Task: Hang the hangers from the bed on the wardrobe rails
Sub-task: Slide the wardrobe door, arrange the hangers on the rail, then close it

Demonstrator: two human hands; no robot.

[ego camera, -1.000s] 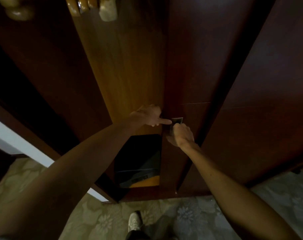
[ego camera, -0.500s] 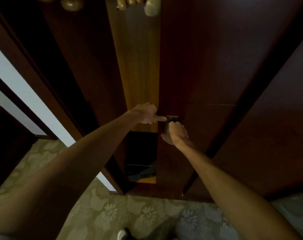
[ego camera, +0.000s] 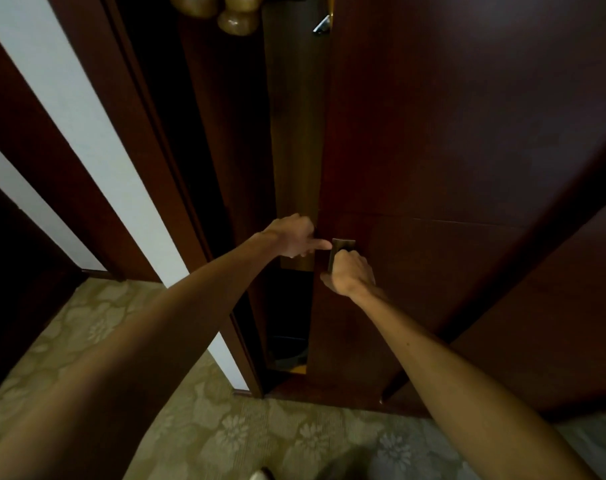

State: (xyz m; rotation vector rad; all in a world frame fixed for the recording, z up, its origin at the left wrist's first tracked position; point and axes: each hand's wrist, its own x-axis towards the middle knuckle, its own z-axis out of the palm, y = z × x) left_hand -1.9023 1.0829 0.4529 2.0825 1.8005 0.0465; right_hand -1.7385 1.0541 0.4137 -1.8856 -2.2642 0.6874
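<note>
Wardrobe door nearly shut; hangers up on the rail, no hangers in either hand.

At the top edge of the opening I see rounded wooden hanger ends inside the wardrobe, so I judge at least some are hung; the rail itself and the bed are out of view, so I cannot tell whether any remain. Right hand is curled around the metal door handle. Left hand sits at the free edge of the wardrobe door, index finger straight toward the handle, the rest folded, gripping nothing I can see. A narrow gap shows between door and frame. Patterned carpet below. Reads as closing up, near the end.
</note>
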